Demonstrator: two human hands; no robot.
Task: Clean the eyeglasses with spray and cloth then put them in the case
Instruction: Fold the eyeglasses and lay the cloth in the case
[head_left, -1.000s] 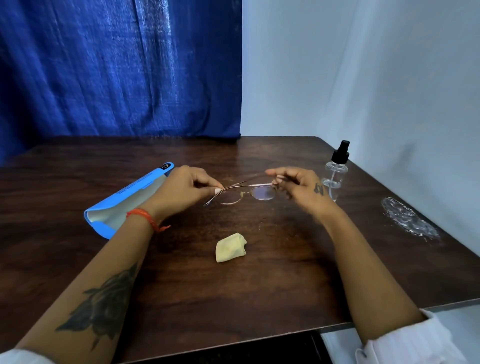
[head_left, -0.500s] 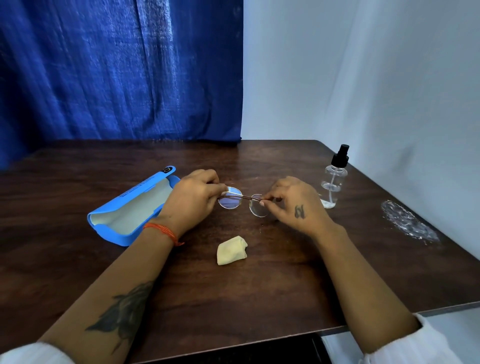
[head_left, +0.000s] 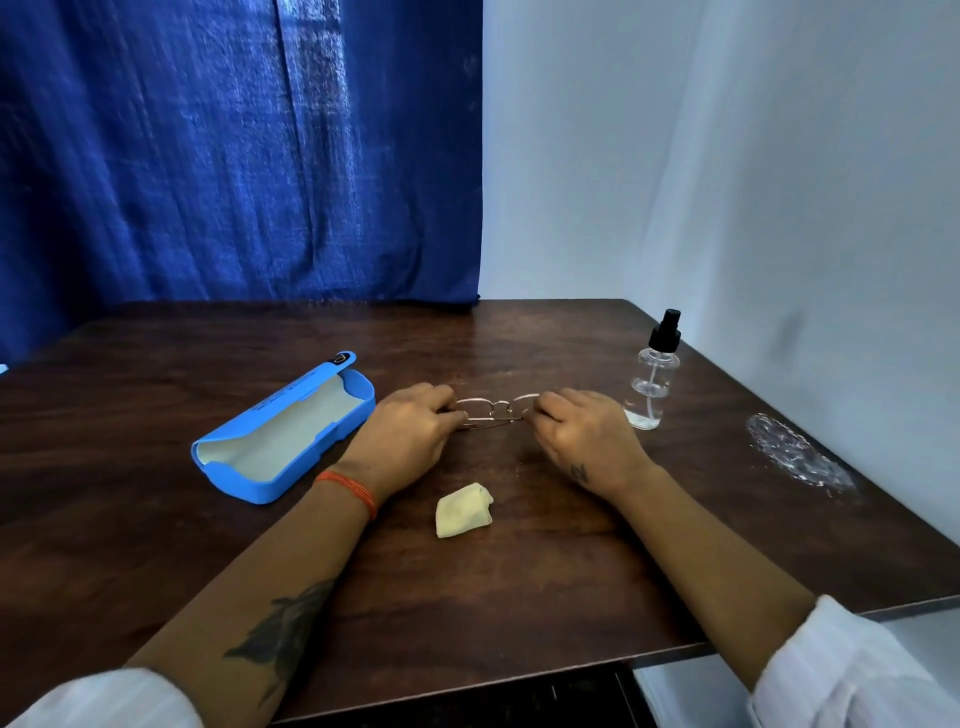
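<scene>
Eyeglasses (head_left: 497, 411) between both hands (head_left: 586, 436)

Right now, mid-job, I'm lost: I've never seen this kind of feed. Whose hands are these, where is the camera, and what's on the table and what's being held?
There is no machine here: a person works with bare hands, and the single picture comes from a wide-angle camera on their head, looking down. The left hand and right hand each pinch one end of the folded eyeglasses, low over the dark wooden table. To the left lies an open blue glasses case. Near the person lies a crumpled yellow cloth. On the right stands a clear spray bottle with a black pump. Further right lies a crinkled clear wrapper.
</scene>
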